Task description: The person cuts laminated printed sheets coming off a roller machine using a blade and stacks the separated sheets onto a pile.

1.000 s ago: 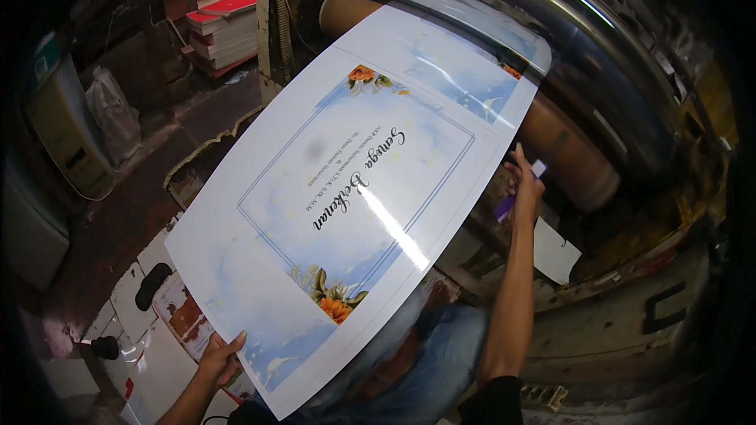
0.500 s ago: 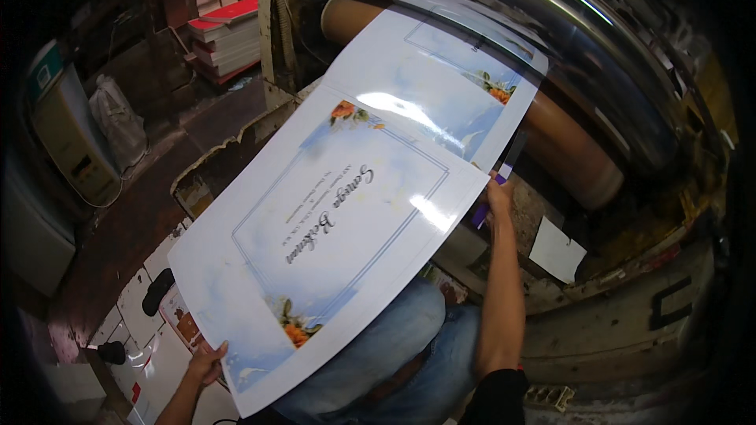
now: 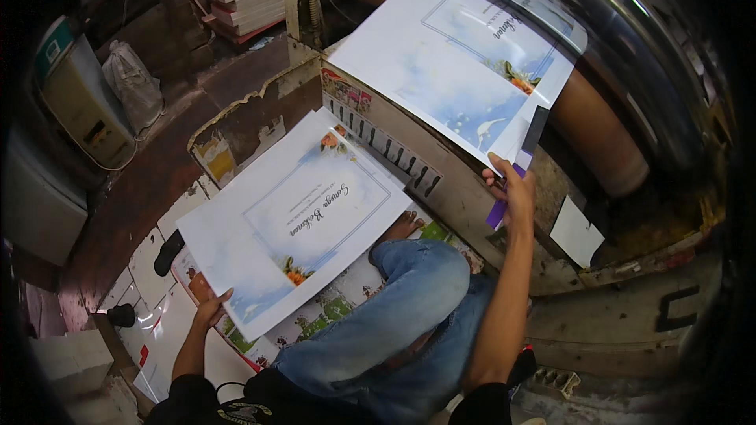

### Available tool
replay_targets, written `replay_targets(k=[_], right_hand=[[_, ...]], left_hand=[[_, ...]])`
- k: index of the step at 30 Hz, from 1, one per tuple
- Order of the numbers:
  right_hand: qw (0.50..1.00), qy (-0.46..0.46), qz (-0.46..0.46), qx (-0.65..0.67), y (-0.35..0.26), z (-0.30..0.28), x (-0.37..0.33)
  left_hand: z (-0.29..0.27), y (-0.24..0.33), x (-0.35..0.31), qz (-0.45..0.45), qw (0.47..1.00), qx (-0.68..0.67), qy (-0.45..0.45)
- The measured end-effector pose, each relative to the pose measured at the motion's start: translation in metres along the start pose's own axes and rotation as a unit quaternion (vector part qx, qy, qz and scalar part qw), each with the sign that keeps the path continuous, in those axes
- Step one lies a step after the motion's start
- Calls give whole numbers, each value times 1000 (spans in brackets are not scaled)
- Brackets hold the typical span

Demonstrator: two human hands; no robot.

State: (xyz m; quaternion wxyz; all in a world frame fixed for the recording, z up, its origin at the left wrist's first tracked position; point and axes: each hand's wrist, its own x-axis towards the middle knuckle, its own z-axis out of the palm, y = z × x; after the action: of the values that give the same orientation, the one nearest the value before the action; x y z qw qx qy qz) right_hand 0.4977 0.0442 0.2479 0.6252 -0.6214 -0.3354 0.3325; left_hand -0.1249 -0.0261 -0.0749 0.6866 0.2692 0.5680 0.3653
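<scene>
White and pale blue, the loose sheet stretches away from the left hand in the head view; the thumb lies on top of its near short edge and the other fingers curl below, so that edge is pinched. Orange flowers, a thin blue border and dark lettering are printed on it, beyond and to the right of those fingers. To their right are a green and white printed mat, partly covered by the sheet, and legs in jeans, with a bare foot near the sheet's right side; whether sheet and mat touch cannot be told. Above and left of the left fingers lies a black object. Right-hand fingers are closed round a purple tool, its dark flat end pointing up beyond them. The right hand has one fingertip at the near corner of the upper sheet; whether it grips that too cannot be told. From there this sheet runs up to the metal roller, passing over the brown roll beyond the fingers. Below and right of them sits a white scrap.
</scene>
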Motion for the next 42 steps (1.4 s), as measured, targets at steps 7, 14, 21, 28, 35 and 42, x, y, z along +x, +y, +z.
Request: replay_targets(k=[7, 14, 21, 28, 35, 42], right_hand=[[1000, -7, 4, 7, -11, 8, -32], [995, -23, 45, -81, -43, 8, -49], [981, -182, 28, -53, -59, -11, -50], [946, -319, 27, -55, -74, 4, -32], [953, -302, 20, -33, -78, -22, -53], [964, -241, -17, -113, -73, -42, -104]], left_hand=[[70, -3, 72, 25, 998, -45, 36], [123, -3, 63, 149, 856, 332, 366], [220, -45, 54, 40, 751, 642, 149], [220, -31, 92, 126, 785, 571, 204], [416, 183, 26, 57, 884, -293, -359], [449, 241, 3, 116, 942, -187, -252]])
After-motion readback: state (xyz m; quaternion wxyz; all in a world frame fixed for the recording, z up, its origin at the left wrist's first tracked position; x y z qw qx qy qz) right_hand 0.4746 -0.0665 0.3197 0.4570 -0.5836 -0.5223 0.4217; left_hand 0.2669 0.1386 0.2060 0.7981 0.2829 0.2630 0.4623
